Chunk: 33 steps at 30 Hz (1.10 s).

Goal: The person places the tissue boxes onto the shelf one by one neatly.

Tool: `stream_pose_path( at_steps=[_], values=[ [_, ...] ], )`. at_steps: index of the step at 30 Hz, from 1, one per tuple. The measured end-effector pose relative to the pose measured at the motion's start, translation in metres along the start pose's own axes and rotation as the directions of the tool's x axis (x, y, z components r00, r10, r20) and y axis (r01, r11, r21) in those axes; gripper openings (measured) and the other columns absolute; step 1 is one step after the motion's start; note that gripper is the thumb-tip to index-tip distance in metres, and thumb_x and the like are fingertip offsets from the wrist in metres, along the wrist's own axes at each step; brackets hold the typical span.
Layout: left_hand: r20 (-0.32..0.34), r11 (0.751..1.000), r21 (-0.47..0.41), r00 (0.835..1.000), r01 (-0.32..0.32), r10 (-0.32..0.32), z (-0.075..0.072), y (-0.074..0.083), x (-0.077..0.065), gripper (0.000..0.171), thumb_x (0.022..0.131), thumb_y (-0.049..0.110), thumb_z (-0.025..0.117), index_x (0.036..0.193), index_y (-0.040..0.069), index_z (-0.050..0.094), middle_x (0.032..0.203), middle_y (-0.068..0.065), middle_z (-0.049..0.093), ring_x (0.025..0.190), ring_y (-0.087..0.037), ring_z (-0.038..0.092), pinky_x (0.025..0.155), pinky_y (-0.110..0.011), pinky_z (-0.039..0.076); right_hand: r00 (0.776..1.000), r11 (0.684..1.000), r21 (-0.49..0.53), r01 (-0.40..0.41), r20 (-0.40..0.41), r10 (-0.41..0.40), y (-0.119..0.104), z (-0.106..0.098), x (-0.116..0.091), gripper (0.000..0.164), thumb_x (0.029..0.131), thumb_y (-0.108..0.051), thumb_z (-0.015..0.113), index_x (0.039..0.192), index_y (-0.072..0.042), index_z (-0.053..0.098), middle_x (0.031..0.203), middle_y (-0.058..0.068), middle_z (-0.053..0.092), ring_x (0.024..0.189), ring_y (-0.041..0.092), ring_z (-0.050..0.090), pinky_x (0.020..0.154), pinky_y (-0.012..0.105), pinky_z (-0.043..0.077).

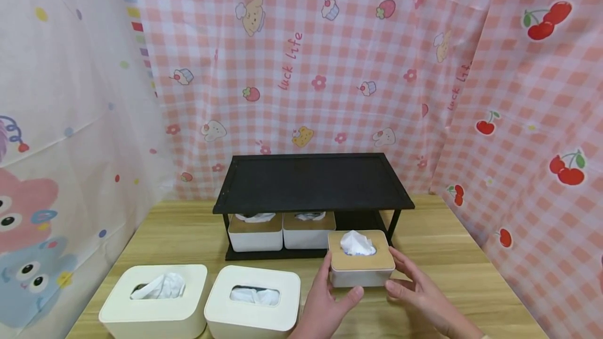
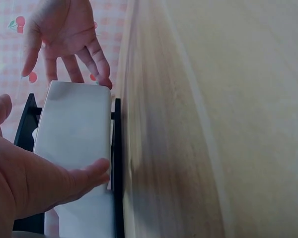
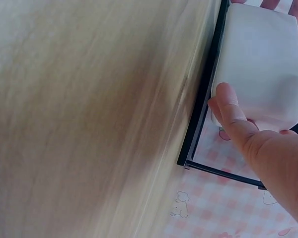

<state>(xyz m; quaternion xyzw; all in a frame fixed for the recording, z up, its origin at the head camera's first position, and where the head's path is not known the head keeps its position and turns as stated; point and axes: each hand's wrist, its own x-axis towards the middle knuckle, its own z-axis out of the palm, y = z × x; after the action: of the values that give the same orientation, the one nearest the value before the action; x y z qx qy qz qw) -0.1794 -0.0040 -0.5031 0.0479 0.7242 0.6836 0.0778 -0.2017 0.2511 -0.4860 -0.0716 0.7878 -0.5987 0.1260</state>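
A small tissue box [image 1: 360,277] with a wood-coloured lid and a white tissue poking out is held between both hands at the right front of a black two-tier rack [image 1: 313,182]. My left hand [image 1: 325,302] grips its left end, with the thumb at the front face. At the other end my right hand [image 1: 419,294] holds the right side, its thumb [image 3: 228,101] near the front corner. Two similar wood-lidded boxes, a left one [image 1: 256,240] and a middle one [image 1: 308,238], stand side by side on the lower tier, tissues partly hidden by the upper shelf.
Two larger cream tissue boxes, one at the far left [image 1: 153,315] and one beside it [image 1: 252,315], stand on the wooden table [image 1: 471,276] in front of the rack. Patterned cloth [image 1: 292,109] hangs behind and along both sides.
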Motion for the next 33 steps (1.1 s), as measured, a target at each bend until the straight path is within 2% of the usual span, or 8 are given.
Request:
stream_pose_path(
  at_steps=[6,13,18,24,33],
  values=[
    [-0.006,1.000,-0.004,1.000,-0.012,0.012,0.004,0.002,0.002,0.108,0.095,0.042,0.082,0.172,0.008,0.014,0.174,-0.028,0.024,0.151,-0.055,0.041,0.113,-0.072,0.044,1.000,1.000,0.013,0.014,-0.004,-0.013,0.001,-0.002,-0.001,0.080,0.106,-0.024,0.066,0.171,-0.014,0.021,0.168,0.038,0.027,0.137,0.047,0.059,0.096,0.047,0.064],
    [0.005,0.998,-0.042,0.999,-0.049,0.050,0.010,0.004,0.005,0.107,0.096,0.036,0.082,0.172,0.007,0.013,0.175,-0.028,0.022,0.156,-0.054,0.032,0.121,-0.069,0.037,1.000,0.999,0.033,0.031,-0.004,-0.031,0.005,-0.006,-0.002,0.080,0.106,-0.021,0.064,0.171,-0.012,0.018,0.169,0.037,0.027,0.137,0.046,0.060,0.095,0.044,0.064],
    [0.005,0.999,-0.005,0.999,-0.051,0.051,0.016,0.007,0.008,0.107,0.095,0.038,0.082,0.172,0.006,0.014,0.173,-0.029,0.024,0.155,-0.055,0.035,0.122,-0.065,0.038,0.999,0.999,0.023,0.037,-0.017,-0.037,0.006,-0.012,-0.004,0.081,0.107,-0.020,0.063,0.171,-0.010,0.016,0.169,0.038,0.026,0.137,0.047,0.059,0.095,0.043,0.064],
    [-0.009,0.998,0.015,0.999,-0.053,0.053,0.022,0.011,0.017,0.107,0.094,0.038,0.083,0.171,0.006,0.017,0.174,-0.027,0.026,0.158,-0.049,0.034,0.126,-0.063,0.034,0.999,1.000,0.007,-0.008,-0.047,0.009,0.005,-0.020,0.001,0.079,0.108,-0.027,0.063,0.171,-0.015,0.018,0.170,0.037,0.024,0.139,0.047,0.057,0.099,0.048,0.062],
    [-0.031,0.998,0.029,0.998,-0.051,0.052,0.028,0.012,0.031,0.106,0.093,0.036,0.084,0.171,0.007,0.018,0.174,-0.026,0.028,0.160,-0.046,0.031,0.127,-0.067,0.028,0.999,1.000,0.021,0.020,-0.037,-0.020,0.009,-0.025,0.012,0.080,0.108,-0.023,0.062,0.172,-0.011,0.015,0.169,0.040,0.022,0.137,0.045,0.059,0.100,0.048,0.062]
  ],
)
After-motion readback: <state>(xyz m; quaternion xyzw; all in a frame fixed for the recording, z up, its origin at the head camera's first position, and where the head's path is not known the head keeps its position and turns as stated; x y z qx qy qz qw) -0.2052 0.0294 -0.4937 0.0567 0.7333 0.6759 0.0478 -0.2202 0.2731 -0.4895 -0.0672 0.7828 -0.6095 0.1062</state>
